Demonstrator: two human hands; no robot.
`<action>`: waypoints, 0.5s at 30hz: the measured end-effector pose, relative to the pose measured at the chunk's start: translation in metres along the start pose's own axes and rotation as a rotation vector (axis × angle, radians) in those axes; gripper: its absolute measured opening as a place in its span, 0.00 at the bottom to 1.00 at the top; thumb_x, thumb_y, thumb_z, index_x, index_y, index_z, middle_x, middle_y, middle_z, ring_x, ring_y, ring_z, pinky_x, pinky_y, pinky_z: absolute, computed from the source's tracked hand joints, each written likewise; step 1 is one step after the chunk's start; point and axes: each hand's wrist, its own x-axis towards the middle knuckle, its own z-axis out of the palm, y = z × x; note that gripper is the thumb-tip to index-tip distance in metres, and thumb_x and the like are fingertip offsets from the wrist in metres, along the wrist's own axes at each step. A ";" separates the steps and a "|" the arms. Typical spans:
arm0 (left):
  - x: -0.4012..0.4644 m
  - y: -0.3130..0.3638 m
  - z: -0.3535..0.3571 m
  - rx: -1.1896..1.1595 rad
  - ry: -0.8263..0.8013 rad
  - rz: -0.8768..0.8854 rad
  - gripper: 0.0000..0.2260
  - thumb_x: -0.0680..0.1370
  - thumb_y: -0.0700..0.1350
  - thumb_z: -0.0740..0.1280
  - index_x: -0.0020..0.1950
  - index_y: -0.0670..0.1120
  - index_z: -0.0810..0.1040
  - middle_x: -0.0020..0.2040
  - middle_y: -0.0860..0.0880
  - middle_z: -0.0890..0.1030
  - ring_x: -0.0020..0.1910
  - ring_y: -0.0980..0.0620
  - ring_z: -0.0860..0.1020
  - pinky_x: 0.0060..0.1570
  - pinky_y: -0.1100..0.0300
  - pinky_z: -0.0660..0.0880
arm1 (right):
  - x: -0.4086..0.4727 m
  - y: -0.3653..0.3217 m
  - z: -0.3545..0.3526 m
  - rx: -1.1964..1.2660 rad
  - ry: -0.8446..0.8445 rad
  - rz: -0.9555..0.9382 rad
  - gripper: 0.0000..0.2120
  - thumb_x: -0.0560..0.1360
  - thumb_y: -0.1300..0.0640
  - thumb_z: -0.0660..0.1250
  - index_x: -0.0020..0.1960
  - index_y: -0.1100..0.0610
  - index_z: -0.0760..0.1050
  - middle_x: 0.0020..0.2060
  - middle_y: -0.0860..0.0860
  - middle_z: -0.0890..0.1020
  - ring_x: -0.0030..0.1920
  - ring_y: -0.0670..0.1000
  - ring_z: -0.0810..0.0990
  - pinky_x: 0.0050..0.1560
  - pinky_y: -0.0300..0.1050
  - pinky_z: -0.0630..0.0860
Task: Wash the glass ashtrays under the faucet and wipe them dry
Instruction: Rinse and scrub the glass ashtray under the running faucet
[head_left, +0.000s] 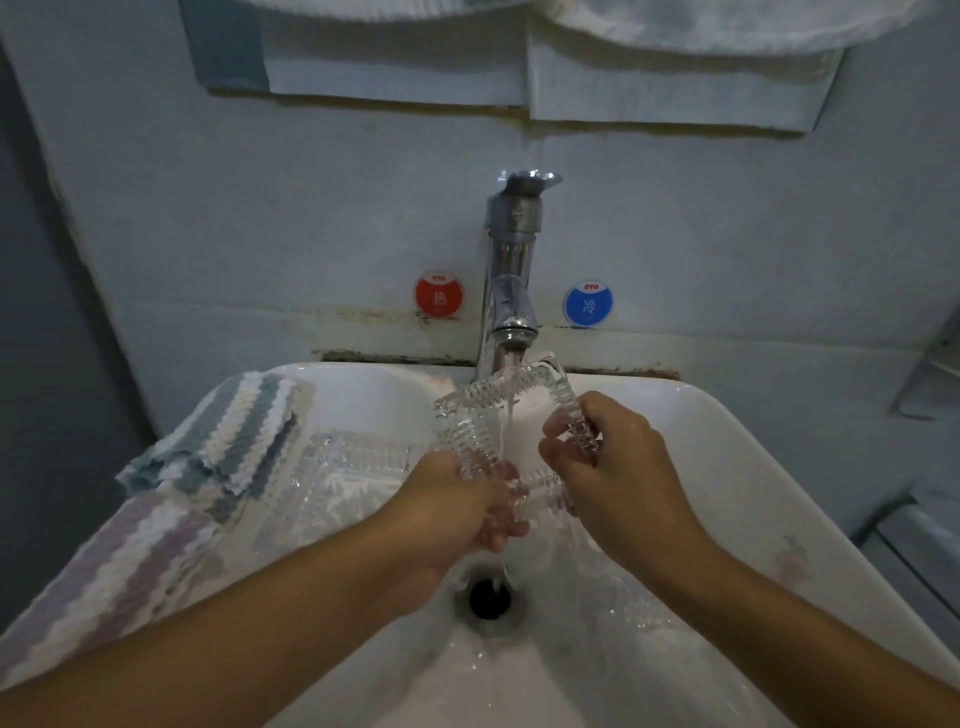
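Head view, steeply down, close above sink (727, 441)

Two glass ashtrays (498, 415) (337, 478), two striped cloths (234, 431) (104, 571), two round stickers (439, 295) (588, 304).

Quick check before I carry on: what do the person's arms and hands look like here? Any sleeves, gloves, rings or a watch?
Both forearms are bare right up to the picture's lower edge: no sleeves show. The left hand and right hand wear no gloves, and no rings, watch or bracelet can be seen. Both hands are wet from the running water.

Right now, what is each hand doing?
Left hand: grips the lower left edge of the glass ashtray under the running faucet.
Right hand: grips the same ashtray's right edge.
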 end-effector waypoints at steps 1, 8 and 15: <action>0.000 -0.001 0.000 0.019 0.010 0.008 0.06 0.80 0.34 0.65 0.56 0.34 0.79 0.39 0.41 0.81 0.32 0.49 0.80 0.30 0.59 0.72 | 0.000 0.001 0.000 0.003 0.002 0.009 0.07 0.78 0.61 0.70 0.47 0.50 0.76 0.42 0.45 0.81 0.42 0.46 0.81 0.46 0.49 0.83; -0.005 0.002 0.000 0.106 0.036 0.039 0.08 0.80 0.45 0.69 0.48 0.40 0.80 0.29 0.47 0.76 0.25 0.54 0.72 0.24 0.63 0.68 | -0.002 0.004 0.001 0.131 -0.057 0.116 0.01 0.80 0.60 0.67 0.49 0.55 0.76 0.41 0.53 0.81 0.33 0.48 0.80 0.27 0.31 0.72; -0.007 0.007 0.002 0.153 0.127 0.066 0.18 0.84 0.49 0.60 0.48 0.35 0.78 0.32 0.41 0.81 0.22 0.49 0.75 0.19 0.63 0.67 | -0.003 0.002 0.002 0.116 -0.073 0.165 0.07 0.82 0.58 0.63 0.46 0.57 0.76 0.36 0.55 0.81 0.25 0.46 0.79 0.27 0.39 0.71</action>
